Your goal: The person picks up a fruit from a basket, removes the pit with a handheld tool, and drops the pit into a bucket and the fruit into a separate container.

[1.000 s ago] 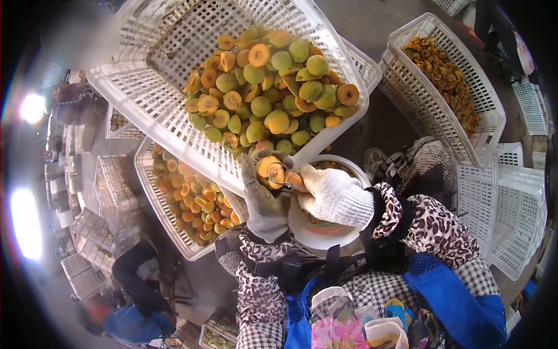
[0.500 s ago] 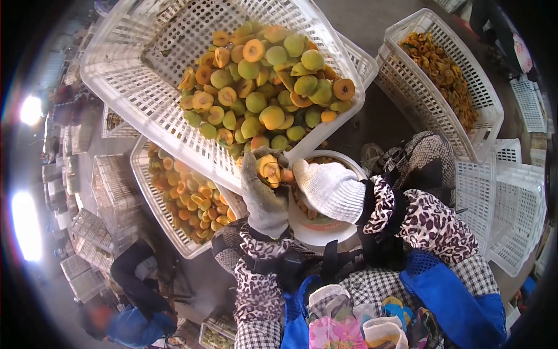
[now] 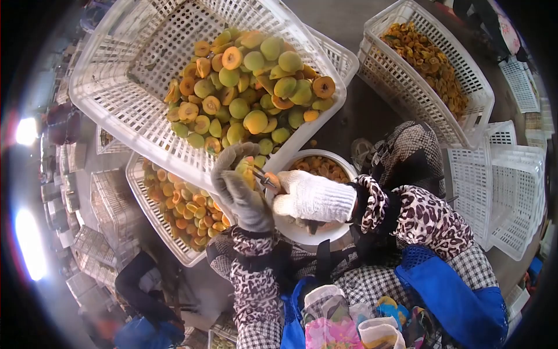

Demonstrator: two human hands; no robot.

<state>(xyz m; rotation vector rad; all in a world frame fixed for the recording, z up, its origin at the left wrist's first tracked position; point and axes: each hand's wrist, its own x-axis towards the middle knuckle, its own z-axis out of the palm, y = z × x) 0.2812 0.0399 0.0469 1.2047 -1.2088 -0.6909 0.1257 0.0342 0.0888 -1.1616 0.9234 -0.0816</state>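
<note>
My left hand point(image 3: 241, 189), in a grey-stained glove, is curled around a piece of cut peach point(image 3: 247, 170) with yellow-orange flesh. My right hand point(image 3: 317, 196), in a white knitted glove, grips the orange-brown handle of a small pitting tool point(image 3: 269, 180). Its metal end points left and meets the fruit; how deep it goes is hidden. Below my right hand stands a white bucket point(image 3: 343, 165) with brown-orange pits or scraps inside. Just beyond both hands, a tilted white crate point(image 3: 200, 166) holds many halved, green-yellow peaches point(image 3: 256, 121).
Under the tilted crate, at left, another crate point(image 3: 185, 256) holds orange-fleshed halves. A crate of darker orange pieces point(image 3: 427, 61) stands at upper right, with stacked white crates point(image 3: 514, 198) below it. Another person in blue point(image 3: 148, 333) is at lower left.
The fruit has turned, its cut face less toward me, and the tool's metal part now shows. Both hands have shifted slightly left; the whole view has shifted too.
</note>
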